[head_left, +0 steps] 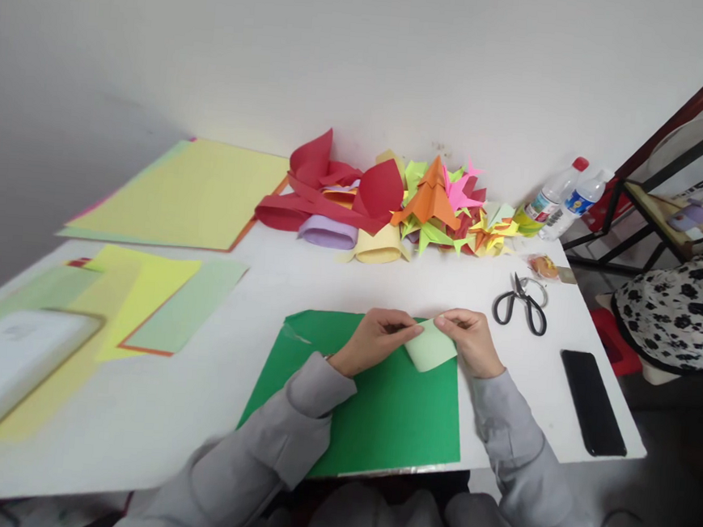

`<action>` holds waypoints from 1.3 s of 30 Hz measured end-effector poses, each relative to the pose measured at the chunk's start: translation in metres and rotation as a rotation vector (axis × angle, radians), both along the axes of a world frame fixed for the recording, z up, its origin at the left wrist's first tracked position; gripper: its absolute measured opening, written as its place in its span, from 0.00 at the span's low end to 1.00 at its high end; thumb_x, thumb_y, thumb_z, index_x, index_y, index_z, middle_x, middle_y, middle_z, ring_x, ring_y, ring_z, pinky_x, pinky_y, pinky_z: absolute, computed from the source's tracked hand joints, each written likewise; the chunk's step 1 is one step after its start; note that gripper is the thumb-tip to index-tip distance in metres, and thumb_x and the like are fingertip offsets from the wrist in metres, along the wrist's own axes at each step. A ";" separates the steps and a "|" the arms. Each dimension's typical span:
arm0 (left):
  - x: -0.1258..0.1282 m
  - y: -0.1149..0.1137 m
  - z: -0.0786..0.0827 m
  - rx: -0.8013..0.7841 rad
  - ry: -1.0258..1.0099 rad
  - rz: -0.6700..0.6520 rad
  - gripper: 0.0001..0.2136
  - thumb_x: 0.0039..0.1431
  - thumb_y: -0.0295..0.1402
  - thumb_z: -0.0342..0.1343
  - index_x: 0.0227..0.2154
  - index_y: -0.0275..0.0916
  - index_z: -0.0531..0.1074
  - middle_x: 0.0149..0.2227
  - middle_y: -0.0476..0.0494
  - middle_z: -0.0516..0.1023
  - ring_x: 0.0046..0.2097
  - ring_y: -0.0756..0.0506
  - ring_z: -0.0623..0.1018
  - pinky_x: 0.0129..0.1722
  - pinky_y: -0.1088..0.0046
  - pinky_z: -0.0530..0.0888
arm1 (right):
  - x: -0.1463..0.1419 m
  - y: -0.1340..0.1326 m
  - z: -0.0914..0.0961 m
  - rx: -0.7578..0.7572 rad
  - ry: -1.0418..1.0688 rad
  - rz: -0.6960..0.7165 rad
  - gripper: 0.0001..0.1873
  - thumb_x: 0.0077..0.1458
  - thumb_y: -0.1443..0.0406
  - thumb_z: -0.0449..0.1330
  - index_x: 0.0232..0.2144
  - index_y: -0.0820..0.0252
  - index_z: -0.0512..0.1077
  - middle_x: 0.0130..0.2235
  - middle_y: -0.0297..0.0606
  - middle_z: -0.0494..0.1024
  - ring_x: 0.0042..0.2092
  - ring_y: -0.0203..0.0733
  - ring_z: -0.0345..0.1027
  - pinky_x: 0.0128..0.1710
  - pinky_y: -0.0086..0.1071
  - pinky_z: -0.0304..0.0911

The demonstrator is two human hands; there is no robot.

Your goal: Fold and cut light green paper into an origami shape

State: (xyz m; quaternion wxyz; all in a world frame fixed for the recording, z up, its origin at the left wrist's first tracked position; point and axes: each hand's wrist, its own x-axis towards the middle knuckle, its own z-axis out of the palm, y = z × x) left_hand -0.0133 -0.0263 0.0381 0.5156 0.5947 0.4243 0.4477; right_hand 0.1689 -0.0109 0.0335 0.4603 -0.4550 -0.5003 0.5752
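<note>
My left hand [378, 339] and my right hand [472, 340] meet over a dark green sheet [376, 412] on the white table [246, 369]. Both pinch a small folded piece of pale green paper [431, 348] between thumb and fingers, holding it just above the green sheet. Grey sleeves cover both forearms. How the fold runs on the paper's far side is hidden by my fingers.
Black scissors [522, 304] lie right of my hands; a black phone [593, 402] sits near the right edge. Folded paper shapes and scraps [392, 206] pile at the wall beside two plastic bottles [567, 198]. Coloured sheets [180, 193] and a white box [8, 366] lie on the left.
</note>
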 end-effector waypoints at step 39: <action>0.003 -0.005 0.000 0.092 -0.157 0.275 0.07 0.46 0.35 0.65 0.23 0.36 0.79 0.26 0.44 0.81 0.28 0.48 0.75 0.27 0.74 0.73 | -0.005 -0.004 0.001 0.166 0.066 -0.028 0.05 0.43 0.61 0.70 0.27 0.53 0.81 0.31 0.35 0.81 0.33 0.40 0.71 0.34 0.34 0.65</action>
